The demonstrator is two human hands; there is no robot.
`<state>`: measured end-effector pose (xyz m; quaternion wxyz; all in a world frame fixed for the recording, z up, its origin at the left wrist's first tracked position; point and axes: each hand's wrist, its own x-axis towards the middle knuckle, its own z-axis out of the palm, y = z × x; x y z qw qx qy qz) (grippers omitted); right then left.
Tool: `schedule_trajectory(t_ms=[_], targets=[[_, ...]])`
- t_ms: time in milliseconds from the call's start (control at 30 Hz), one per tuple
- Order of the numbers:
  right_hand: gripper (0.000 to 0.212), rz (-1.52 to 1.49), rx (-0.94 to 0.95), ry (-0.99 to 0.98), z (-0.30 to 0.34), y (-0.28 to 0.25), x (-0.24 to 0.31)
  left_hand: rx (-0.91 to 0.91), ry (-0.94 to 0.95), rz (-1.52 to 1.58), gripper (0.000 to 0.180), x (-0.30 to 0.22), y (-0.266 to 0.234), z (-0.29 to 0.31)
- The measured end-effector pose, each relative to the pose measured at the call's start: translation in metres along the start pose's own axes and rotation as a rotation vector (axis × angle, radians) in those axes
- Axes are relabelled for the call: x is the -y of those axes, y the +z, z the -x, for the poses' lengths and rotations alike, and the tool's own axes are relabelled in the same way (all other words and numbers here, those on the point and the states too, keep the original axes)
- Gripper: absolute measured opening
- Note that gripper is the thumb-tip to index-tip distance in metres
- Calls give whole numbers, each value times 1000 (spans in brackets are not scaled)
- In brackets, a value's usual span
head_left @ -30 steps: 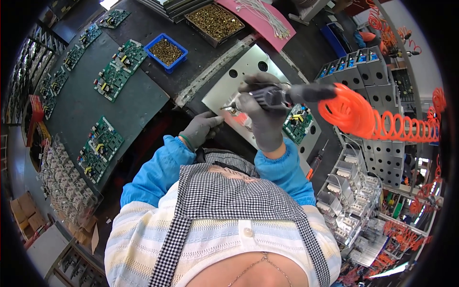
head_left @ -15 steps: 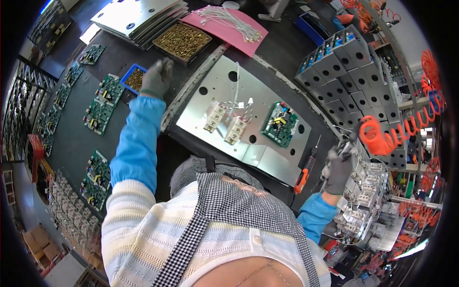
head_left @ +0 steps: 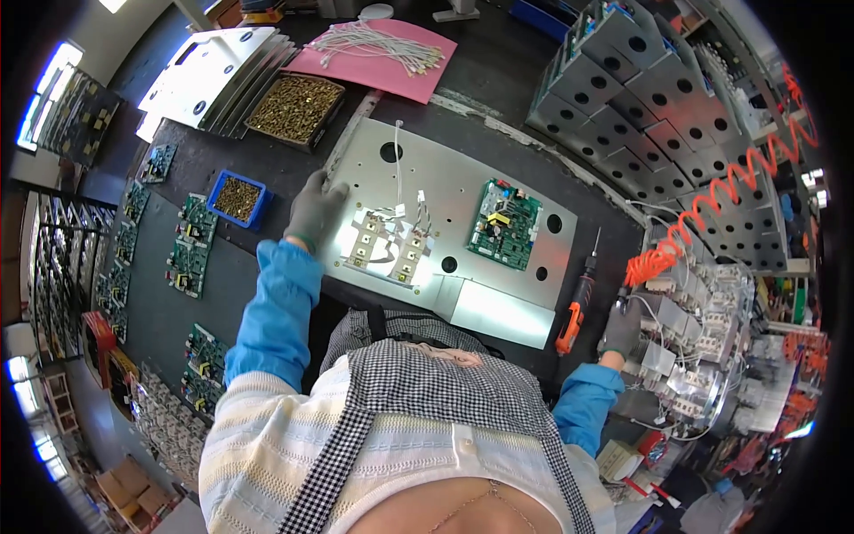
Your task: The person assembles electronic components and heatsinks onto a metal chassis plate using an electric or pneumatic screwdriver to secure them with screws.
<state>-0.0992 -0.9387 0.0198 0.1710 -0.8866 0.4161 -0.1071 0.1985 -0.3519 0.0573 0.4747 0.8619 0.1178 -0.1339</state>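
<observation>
My left hand, in a grey glove, is at the left edge of a silvery metal plate. Its fingers are curled in; anything small between them is hidden. On the plate, near that hand, are two pale terminal blocks with short wires. A green circuit board lies on the plate's right part. Beside the plate's right side, my gloved right hand is closed round a dark tool at the end of an orange coiled hose. Most of that tool is covered by the hand.
An orange and black screwdriver lies between plate and right hand. Left of the plate are a blue tray of screws, a larger screw tray and several circuit boards. Grey metal boxes are stacked back right; wired parts lie right.
My left hand has come away from the blue screw tray, down and right to the plate's edge. My right hand has moved slightly down, its hose now stretched upward. The view has shifted.
</observation>
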Motion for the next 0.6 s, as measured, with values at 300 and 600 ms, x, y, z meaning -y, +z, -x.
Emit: schedule_trajectory(t_ms=[300,600], targets=[[51,-173,153,-76,-2,63,121,-170,50,-384,61,26,5,6],[56,-888,331,295,9,68,106,-86,138,-328,57,27,35,-44]])
